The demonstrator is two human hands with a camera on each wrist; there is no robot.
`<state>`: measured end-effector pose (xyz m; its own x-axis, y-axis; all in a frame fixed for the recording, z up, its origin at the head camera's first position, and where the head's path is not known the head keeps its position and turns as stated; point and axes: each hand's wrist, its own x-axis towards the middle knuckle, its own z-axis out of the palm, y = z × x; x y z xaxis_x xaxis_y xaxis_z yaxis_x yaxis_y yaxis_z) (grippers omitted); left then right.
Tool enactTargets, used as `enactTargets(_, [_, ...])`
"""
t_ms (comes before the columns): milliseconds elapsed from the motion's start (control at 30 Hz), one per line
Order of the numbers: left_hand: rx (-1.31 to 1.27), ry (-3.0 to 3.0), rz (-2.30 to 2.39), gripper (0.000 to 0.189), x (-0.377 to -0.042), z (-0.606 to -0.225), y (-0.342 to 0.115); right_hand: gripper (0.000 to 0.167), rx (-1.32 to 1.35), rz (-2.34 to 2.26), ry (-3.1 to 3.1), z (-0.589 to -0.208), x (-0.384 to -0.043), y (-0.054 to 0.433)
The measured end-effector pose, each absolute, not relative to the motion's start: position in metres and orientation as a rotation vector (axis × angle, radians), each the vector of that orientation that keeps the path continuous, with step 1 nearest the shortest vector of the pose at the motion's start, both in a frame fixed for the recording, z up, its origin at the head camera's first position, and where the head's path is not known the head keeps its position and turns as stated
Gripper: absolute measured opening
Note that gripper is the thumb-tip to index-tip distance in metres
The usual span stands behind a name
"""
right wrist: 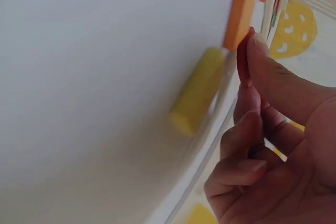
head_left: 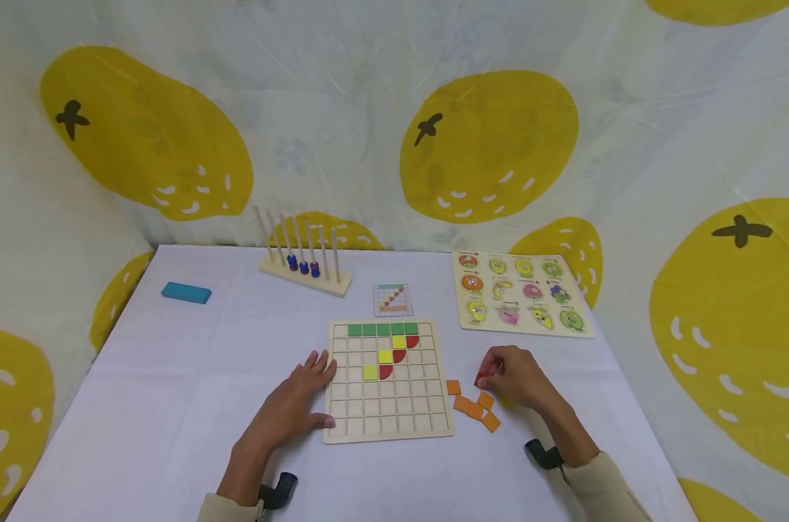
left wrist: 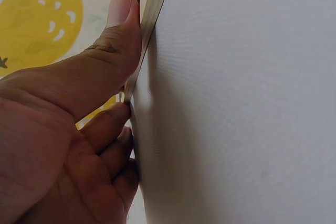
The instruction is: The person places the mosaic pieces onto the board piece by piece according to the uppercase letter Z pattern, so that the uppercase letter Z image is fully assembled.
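A wooden grid board (head_left: 381,406) lies in front of me. A green row of squares (head_left: 383,330) runs along its top, and below it yellow squares (head_left: 385,357) and red quarter-circle tiles (head_left: 399,356) step down diagonally to the left. My left hand (head_left: 296,402) rests at the board's left edge with fingers spread, thumb near the lower corner. Right of the board, my right hand (head_left: 515,373) pinches a red tile (right wrist: 243,62) between thumb and fingertips. Close under that hand is a yellow tile (right wrist: 199,93), mostly hidden in the head view. Several orange tiles (head_left: 475,410) lie beside the board.
Behind the board lies a small pattern card (head_left: 391,300). A peg stand (head_left: 306,275) with a few beads is at the back, and a teal block (head_left: 186,293) at the far left. To the back right lies a fruit puzzle board (head_left: 523,293).
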<state>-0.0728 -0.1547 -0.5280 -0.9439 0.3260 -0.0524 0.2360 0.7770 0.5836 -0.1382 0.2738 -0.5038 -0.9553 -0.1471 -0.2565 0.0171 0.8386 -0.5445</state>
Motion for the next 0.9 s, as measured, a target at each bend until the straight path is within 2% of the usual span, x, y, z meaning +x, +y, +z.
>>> enactTargets(467, [0.423,2.807,0.900,0.106,-0.074,-0.529,-0.153,0.021,-0.434,-0.983,2.685,-0.484,-0.148,0.192])
enactTargets(900, [0.442,2.818,0.895,0.106,-0.074,-0.530,-0.154,0.024,-0.743,-0.858,2.645,-0.496,-0.145,0.113])
